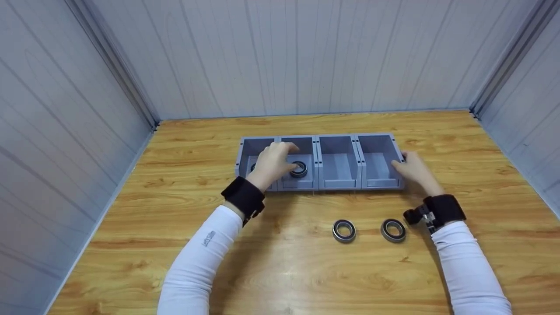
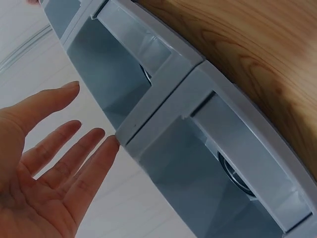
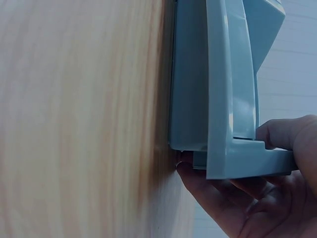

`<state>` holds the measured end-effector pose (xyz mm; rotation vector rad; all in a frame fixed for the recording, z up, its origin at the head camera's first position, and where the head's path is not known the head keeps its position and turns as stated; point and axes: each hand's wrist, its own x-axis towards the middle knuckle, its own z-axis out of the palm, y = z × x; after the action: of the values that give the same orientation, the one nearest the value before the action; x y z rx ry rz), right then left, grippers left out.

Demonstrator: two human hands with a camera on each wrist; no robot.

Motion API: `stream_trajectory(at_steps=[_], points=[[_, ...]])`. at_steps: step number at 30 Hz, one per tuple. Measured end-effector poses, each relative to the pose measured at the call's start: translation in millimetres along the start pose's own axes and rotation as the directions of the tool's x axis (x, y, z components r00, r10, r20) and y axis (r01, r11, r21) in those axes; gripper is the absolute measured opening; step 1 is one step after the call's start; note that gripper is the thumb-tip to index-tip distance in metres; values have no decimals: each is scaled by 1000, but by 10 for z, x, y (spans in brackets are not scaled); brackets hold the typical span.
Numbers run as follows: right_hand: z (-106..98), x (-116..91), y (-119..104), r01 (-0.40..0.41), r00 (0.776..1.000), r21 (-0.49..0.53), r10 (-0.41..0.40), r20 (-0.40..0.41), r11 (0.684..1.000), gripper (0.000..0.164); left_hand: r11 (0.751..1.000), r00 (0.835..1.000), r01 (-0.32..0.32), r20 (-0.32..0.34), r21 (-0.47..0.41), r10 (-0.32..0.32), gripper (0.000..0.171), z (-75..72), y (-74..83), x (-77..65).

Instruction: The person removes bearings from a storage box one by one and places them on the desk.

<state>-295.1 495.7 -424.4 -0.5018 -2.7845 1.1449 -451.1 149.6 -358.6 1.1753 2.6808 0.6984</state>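
A row of joined grey bins (image 1: 339, 184) stands near the back of the table. My left hand (image 1: 272, 162) hovers over the two left bins, thumb and fingers spread with nothing between them; in the left wrist view a fingertip is right at the bin rim (image 2: 130, 131). One black-sealed ball bearing (image 1: 299, 169) lies in the second bin from the left. Another bearing (image 2: 237, 173) lies in the leftmost bin, mostly hidden by my hand in the head view. My right hand (image 1: 413, 170) grips the right side wall (image 3: 257, 157) of the rightmost bin, thumb inside and fingers outside.
Two more bearings lie on the wooden table in front of the bins: one bearing (image 1: 344, 231) near the middle and one bearing (image 1: 393, 230) beside my right wrist. White panel walls (image 1: 288, 57) enclose the table at the back and both sides.
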Motion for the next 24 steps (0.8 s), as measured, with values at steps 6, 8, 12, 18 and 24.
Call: stream_trajectory(at_steps=[6, 8, 12, 18, 24], points=[[11, 9, 1, 31, 999, -19, -31, -23, 999, 44, 1000, 1000, 3, 8, 24, -3, 45, 36, 35, 69], [11, 8, 6, 29, 999, -10, -30, -21, 1000, 45, 1000, 1000, 0, 14, 28, 0, 45, 51, 45, 96], [7, 1, 4, 22, 1000, 2, -22, -12, 1000, 47, 999, 1000, -9, 26, 42, 8, 45, 85, 56, 149], [10, 0, 9, 18, 1000, 3, -18, -11, 1000, 44, 996, 998, 9, 65, 85, -14, 49, 133, 64, 214], [19, 5, 19, 25, 1000, 15, -25, -8, 1000, 44, 995, 992, -1, 123, 104, -12, 52, 195, 77, 263]])
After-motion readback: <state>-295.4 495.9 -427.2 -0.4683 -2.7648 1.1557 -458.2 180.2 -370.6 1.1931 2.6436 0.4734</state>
